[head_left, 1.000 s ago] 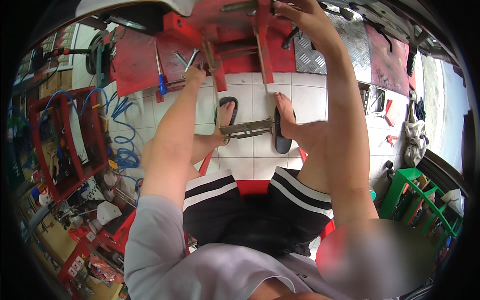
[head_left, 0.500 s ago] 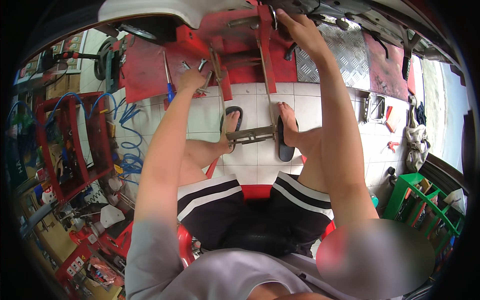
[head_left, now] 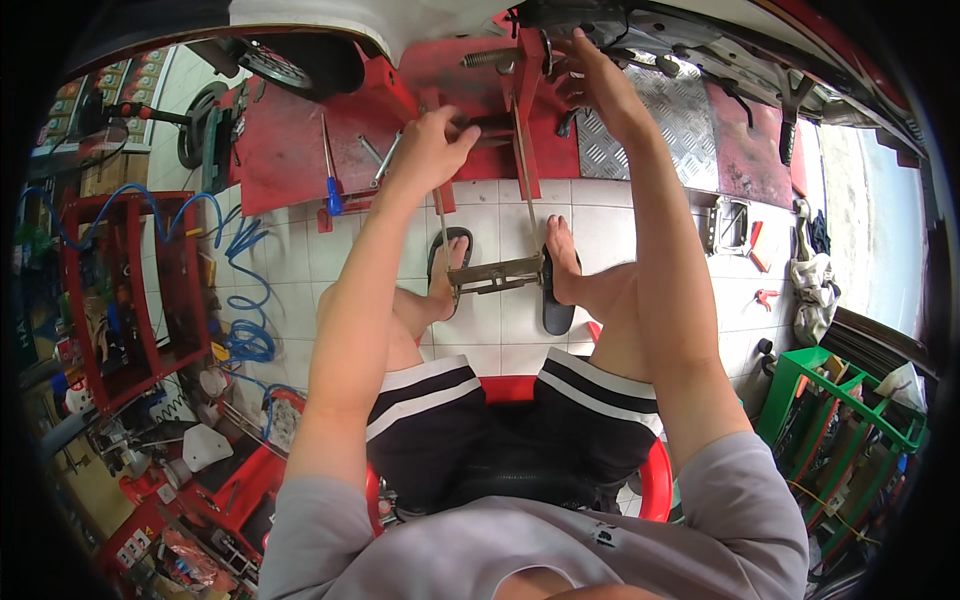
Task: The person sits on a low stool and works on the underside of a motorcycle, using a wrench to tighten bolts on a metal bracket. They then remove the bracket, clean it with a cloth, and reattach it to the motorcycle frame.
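My left hand (head_left: 428,150) is over the red bench, its thumb and fingers drawn together near a red upright. Something dark shows at its fingertips, too hidden to name. My right hand (head_left: 605,95) reaches beside the top of a red metal post (head_left: 531,80), fingers apart and partly curled, with nothing visible in them. A coil spring (head_left: 490,59) sticks out sideways from this post. Below, a metal bracket frame with long thin legs (head_left: 497,273) leans down between my feet. A wrench (head_left: 384,160) and a blue-handled screwdriver (head_left: 333,190) lie left of my left hand.
A vehicle's underside and a wheel (head_left: 290,65) overhang the bench. Blue coiled hose (head_left: 250,340) and a red metal frame (head_left: 135,290) are at left. A green rack (head_left: 830,400) stands right; an open-frame metal part (head_left: 728,226) lies on the tiled floor.
My left hand has lifted from the tools on the bench and moved right, toward the red upright. My right hand has come away from the post's top, its fingers now spread.
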`<state>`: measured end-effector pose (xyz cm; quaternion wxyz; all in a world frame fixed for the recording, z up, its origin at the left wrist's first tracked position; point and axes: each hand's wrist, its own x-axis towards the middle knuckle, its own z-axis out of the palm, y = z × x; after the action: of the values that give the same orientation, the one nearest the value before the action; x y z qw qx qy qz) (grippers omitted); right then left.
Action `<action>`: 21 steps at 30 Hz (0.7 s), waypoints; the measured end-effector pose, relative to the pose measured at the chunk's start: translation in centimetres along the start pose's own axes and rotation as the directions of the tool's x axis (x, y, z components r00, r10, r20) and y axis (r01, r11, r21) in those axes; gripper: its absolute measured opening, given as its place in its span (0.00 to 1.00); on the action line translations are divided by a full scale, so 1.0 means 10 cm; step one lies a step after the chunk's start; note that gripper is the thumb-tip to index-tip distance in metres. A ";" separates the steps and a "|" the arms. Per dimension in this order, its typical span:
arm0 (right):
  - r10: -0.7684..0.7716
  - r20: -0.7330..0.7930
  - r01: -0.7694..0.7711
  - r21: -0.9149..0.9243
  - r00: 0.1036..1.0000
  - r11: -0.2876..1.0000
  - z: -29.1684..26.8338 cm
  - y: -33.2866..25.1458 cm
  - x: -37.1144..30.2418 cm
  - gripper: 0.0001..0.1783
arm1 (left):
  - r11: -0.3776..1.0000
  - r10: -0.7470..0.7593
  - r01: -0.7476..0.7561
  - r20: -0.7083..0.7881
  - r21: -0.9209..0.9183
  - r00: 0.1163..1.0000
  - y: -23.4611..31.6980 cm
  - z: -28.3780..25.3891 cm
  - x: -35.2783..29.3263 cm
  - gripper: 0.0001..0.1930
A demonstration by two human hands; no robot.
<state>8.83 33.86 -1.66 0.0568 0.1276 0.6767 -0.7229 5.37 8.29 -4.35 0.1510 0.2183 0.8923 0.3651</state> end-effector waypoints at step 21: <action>-0.259 -0.076 0.270 0.228 0.963 0.935 0.02 0.00 0.04 0.26 | 0.741 -0.070 -0.040 -0.136 -0.671 0.988 0.26 0.04 0.41 0.18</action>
<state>8.43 33.71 -1.77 -0.0718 0.0575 0.5978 -0.7964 2.72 12.27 -3.26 0.1539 0.1136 0.7115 0.6762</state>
